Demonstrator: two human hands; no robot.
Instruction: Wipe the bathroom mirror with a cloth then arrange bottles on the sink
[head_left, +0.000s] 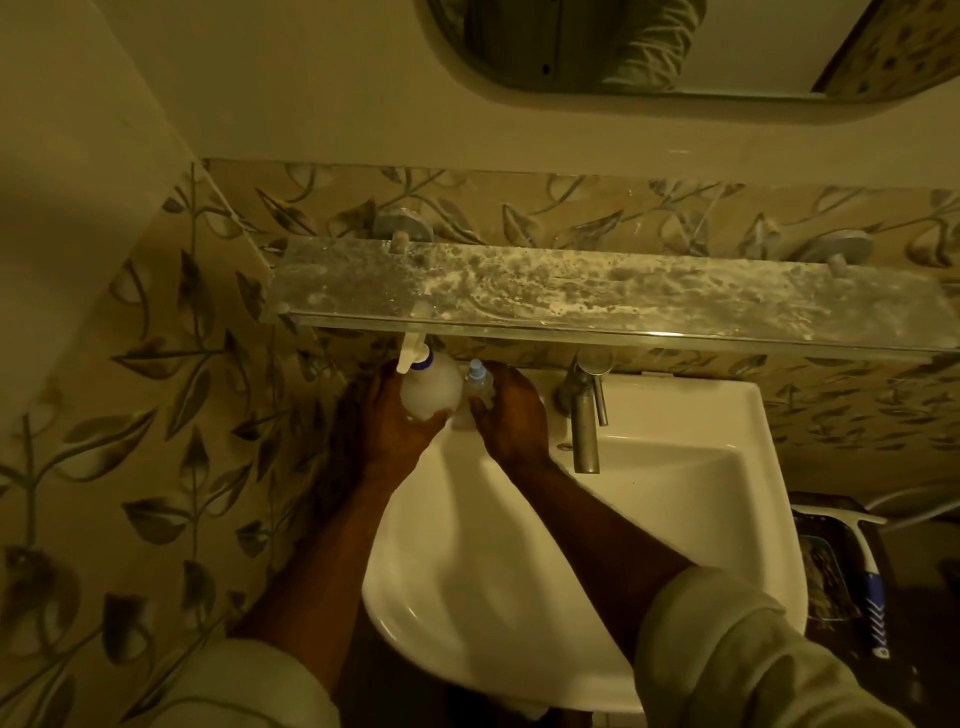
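A white pump bottle (428, 387) with a blue collar stands at the back left corner of the white sink (675, 415), and my left hand (392, 423) is wrapped around it. Right beside it is a small clear bottle (477, 383) with a pale blue cap, held by my right hand (511, 415). The two bottles are close together, almost touching. The mirror (675, 47) hangs above, only its lower edge in view. No cloth is visible.
A stained glass shelf (597, 291) juts out just above the bottles. A metal tap (584, 410) stands right of my right hand. A blue-handled squeegee (870, 582) lies on a dark stand right of the sink. Leaf-patterned tiles cover the wall.
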